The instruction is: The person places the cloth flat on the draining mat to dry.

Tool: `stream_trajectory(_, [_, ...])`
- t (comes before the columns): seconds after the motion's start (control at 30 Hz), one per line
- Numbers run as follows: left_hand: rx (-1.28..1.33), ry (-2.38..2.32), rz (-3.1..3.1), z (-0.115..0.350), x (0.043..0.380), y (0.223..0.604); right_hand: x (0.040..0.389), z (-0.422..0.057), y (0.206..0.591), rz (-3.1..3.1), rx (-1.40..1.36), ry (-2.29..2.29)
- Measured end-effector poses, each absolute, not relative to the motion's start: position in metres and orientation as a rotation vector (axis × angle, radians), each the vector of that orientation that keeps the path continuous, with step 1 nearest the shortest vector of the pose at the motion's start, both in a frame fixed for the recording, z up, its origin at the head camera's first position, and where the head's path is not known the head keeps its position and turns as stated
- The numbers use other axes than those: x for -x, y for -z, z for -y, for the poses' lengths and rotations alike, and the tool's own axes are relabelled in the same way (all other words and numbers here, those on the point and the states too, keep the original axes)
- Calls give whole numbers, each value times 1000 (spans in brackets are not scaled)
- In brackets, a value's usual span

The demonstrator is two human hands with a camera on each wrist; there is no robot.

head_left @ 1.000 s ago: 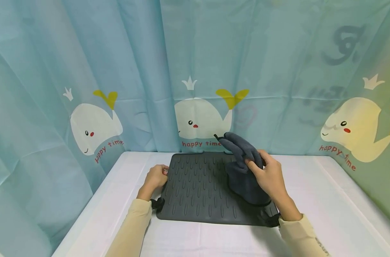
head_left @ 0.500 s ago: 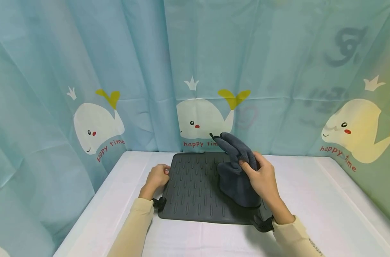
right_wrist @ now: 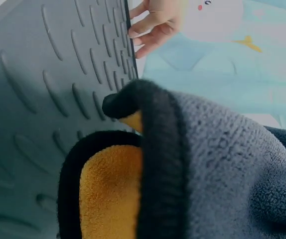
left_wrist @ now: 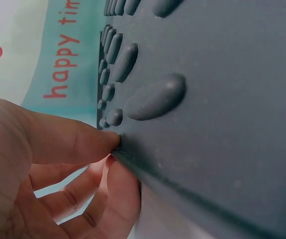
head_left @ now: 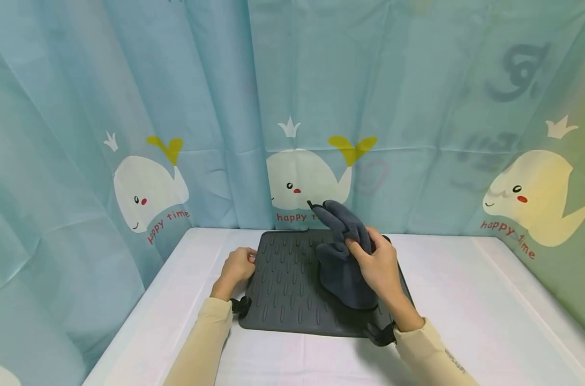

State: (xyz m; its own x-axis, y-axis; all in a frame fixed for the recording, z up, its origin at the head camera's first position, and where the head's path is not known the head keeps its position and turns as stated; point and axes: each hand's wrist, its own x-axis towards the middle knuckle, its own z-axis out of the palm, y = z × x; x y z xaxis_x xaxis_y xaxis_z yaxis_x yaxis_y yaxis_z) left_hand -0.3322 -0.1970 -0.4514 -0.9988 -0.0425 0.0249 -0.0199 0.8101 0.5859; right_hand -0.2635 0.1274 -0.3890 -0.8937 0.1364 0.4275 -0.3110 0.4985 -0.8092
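Observation:
A dark grey rubber mat [head_left: 280, 289] with raised oval ridges lies on the white table. My left hand [head_left: 238, 265] pinches the mat's left edge; in the left wrist view the thumb [left_wrist: 78, 139] is on top and the fingers are curled below. My right hand [head_left: 376, 262] grips a bunched grey cloth [head_left: 345, 276] over the right half of the mat. The right wrist view shows the cloth's yellow underside [right_wrist: 110, 189] and black trim. Whether the cloth touches the mat is hard to tell.
A white cloth covers the table [head_left: 466, 300]. Behind it and along both sides hangs a blue-green curtain [head_left: 215, 107] printed with whales. A black strap [head_left: 381, 333] sits at the right wrist, another [head_left: 241, 305] at the left.
My right hand has moved left across the mat with the grey cloth, baring the mat's right edge. The left hand keeps its hold on the mat's left edge.

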Motion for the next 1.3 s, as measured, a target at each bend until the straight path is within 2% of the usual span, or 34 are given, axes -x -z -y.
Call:
stream_trajectory(0.4, [-55, 955, 2953, 196, 333, 452, 284, -104, 413, 2374, -61, -1303])
stream_trajectory(0.77, [-55, 949, 2950, 197, 333, 453, 300, -101, 433, 2456, -8, -1268])
stream_trajectory(1.3, [-60, 942, 2939, 196, 332, 453, 302, -104, 446, 2674, 16, -1239])
